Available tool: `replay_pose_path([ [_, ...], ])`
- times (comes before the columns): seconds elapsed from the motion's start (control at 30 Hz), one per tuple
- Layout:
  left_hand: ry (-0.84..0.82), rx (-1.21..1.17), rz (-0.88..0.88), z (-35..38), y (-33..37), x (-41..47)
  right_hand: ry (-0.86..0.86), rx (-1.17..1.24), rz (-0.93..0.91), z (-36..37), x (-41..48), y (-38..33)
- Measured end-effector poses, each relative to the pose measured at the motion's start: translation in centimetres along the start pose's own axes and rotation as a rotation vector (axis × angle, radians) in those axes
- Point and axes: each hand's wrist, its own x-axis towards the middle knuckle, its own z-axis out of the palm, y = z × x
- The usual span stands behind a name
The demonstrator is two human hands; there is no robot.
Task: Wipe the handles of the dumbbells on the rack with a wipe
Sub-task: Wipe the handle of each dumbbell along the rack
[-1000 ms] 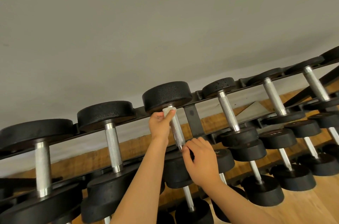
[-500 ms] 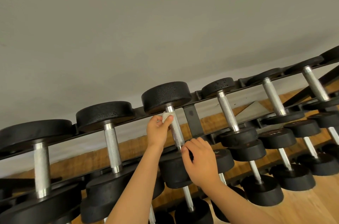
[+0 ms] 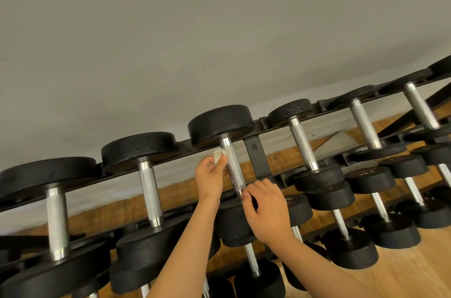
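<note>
Wipe (image 3: pixel 219 155) slid down handle (image 3: pixel 233 170) w/ left hand (image 3: pixel 210 177)

dumbbell (image 3: pixel 231 168) handle base behind right hand (image 3: pixel 267 212)

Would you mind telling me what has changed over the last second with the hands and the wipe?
The left hand, pinching the wipe, slid a little down the handle, from just under the far head towards the person; the wipe now sits at the handle's left side. Nothing was taken or released. The right hand stayed gripping the handle's near end, and the other dumbbells did not move.
</note>
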Motion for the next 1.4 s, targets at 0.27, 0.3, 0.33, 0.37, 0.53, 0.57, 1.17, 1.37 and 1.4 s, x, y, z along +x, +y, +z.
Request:
replay_pose_path([
  [0.27, -0.083, 0.062, -0.075, -0.2, 0.0, -0.1, 0.006, -0.003, -0.002, 0.1, 0.0, 0.1],
  [0.3, -0.060, 0.040, -0.063, -0.6, -0.2, -0.1, 0.008, -0.001, -0.004, 0.1, -0.1, 0.1],
  [0.33, -0.047, 0.021, -0.059, -0.8, -0.3, -0.3, 0.010, 0.000, -0.004, 0.2, -0.1, 0.1],
  [0.37, -0.050, 0.009, -0.066, -0.8, -0.4, -0.5, 0.011, -0.001, -0.004, 0.2, -0.1, 0.2],
  [0.53, -0.195, 0.130, -0.091, -0.1, 0.2, -0.9, 0.004, -0.003, -0.006, 0.2, -0.1, 0.2],
  [0.57, -0.209, 0.135, -0.085, -0.2, 0.4, -0.9, 0.006, -0.003, -0.006, 0.2, 0.0, 0.2],
  [1.17, -0.321, 0.387, 0.010, -2.3, 0.1, -0.9, 0.015, 0.002, 0.010, 0.3, -0.1, 0.2],
  [1.37, -0.412, 0.540, 0.074, -1.8, 0.4, -1.5, 0.003, -0.001, 0.014, 0.3, -0.1, 0.2],
  [1.4, -0.401, 0.547, 0.082, -1.9, 0.4, -1.6, 0.005, -0.002, 0.016, 0.3, -0.1, 0.2],
])
